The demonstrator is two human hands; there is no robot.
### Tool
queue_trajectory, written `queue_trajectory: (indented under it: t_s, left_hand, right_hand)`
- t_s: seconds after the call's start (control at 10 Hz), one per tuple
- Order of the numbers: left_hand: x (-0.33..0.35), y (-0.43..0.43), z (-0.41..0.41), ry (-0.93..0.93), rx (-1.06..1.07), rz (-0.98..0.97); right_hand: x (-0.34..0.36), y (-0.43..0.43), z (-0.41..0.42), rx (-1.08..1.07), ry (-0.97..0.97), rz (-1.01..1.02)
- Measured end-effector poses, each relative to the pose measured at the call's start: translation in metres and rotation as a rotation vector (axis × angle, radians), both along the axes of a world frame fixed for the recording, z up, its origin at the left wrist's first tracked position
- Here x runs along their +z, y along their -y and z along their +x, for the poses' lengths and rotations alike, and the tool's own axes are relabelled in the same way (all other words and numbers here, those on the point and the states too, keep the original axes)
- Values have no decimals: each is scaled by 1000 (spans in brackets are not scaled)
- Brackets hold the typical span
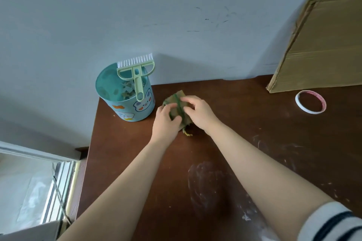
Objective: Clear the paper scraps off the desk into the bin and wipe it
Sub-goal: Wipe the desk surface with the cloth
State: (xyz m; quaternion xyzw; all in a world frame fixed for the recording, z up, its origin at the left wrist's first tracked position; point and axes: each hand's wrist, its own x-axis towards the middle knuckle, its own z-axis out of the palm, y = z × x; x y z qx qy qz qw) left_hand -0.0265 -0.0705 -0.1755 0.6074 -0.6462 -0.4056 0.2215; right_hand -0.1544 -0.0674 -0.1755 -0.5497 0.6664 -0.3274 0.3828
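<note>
Setting: room in a home, a study corner. Evidence: a dark brown desk (254,115) set against a scuffed pale wall (176,15). A cartoon-printed desktop bin (125,108) at 9 o'clock. Flattened cardboard (323,45) leaning at 2 o'clock. A tape roll (311,112) at 3 o'clock. A window (29,182) at 8 o'clock.

My left hand (165,121) and right hand (199,112) cover most of the green cloth (177,101), so its full shape is hidden; the paper scraps (125,89) in the bin (125,107) sit partly behind the brush (137,72), too small to make out; the cardboard sheet (321,45) and my striped sleeve (331,223) are cut off at the right edge.
</note>
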Motion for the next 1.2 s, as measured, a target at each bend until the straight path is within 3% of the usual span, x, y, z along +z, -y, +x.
queue_trajectory:
  t_s: [0.1,0.2,0.4,0.5,0.7,1.2]
  left_hand:
    - [2,26,-4,97,-45,-46]
    - [0,40,-5,211,-174,-51]
    - [-11,32,1,402,-194,-180]
    - [-16,26,3,437,-240,-160]
    - [-6,16,0,434,-248,-115]
    - [80,-77,-32,264,-15,-114]
  right_hand:
    - [-2,24,-3,42,-38,7]
    - [-5,32,-8,95,-179,-12]
    - [-21,6,-9,318,-628,-157]
    - [-25,-2,-6,333,-699,-189]
    - [-19,-6,-5,351,-688,-87]
    - [79,-92,-53,57,-349,-135]
